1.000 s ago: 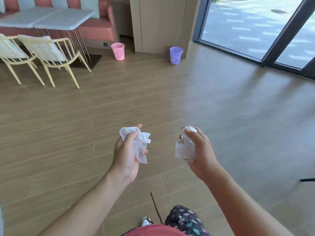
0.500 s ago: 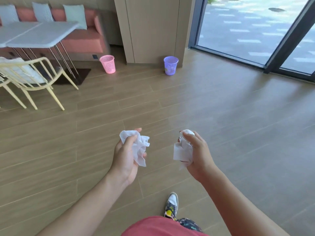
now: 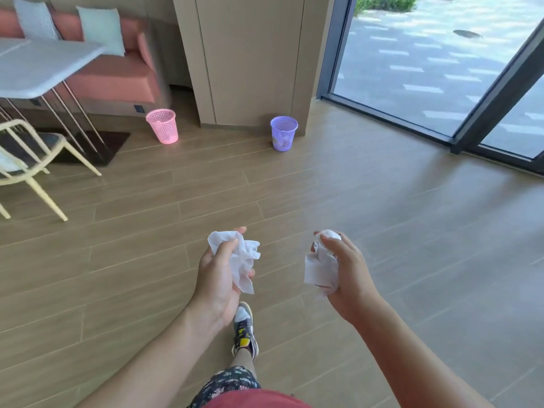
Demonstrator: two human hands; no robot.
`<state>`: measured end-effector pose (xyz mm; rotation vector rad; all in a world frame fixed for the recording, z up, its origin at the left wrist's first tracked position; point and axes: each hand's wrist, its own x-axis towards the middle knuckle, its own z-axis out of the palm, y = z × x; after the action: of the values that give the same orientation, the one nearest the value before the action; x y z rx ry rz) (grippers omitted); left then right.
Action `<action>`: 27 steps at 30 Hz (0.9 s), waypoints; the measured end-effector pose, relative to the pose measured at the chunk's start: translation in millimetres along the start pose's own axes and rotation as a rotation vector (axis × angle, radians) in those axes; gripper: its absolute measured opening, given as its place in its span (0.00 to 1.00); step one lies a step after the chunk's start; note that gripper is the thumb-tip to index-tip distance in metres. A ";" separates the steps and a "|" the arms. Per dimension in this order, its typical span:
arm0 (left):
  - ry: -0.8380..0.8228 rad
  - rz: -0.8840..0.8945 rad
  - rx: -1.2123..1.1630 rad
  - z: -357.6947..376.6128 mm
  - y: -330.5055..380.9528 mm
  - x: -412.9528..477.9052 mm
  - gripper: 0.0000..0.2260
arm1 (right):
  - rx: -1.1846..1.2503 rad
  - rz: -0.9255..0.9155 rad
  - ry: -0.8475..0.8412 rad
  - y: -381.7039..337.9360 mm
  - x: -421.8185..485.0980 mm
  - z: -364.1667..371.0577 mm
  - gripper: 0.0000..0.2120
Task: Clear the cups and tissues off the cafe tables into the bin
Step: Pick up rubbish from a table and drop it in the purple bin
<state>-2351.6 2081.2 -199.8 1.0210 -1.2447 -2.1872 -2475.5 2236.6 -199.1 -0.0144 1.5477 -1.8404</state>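
Head view: the left hand (image 3: 219, 278) grips a crumpled white tissue (image 3: 241, 257); the right hand (image 3: 347, 275) clutches another crumpled tissue (image 3: 321, 266). Far ahead of the hands stand a purple mesh bin (image 3: 283, 134) and, leftward, a pink mesh bin (image 3: 162, 125).

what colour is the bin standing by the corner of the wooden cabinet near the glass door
Purple, a mesh-sided bin; the head view shows it.

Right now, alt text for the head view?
Left hand grips the left tissue, right hand the right tissue, both crumpled, over a wooden floor. Ahead stand a pink bin and a purple bin near a wall; a table and chair sit far left.
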 end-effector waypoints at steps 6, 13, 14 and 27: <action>-0.045 -0.008 -0.019 33.4 41.2 158.9 0.11 | 0.010 -0.009 0.026 -46.8 152.6 36.6 0.04; -0.096 -0.004 0.002 69.6 122.8 317.0 0.10 | 0.054 0.002 0.065 -112.5 300.8 90.7 0.02; -0.101 -0.005 0.002 72.9 132.1 334.3 0.10 | 0.051 0.015 0.064 -119.6 317.8 97.2 0.03; -0.045 0.011 -0.015 143.8 196.3 561.1 0.07 | 0.085 0.085 0.039 -207.7 560.9 135.0 0.02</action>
<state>-2820.8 1688.9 -202.0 0.9617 -1.2495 -2.2195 -2936.8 1833.2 -220.6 0.1254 1.4731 -1.8473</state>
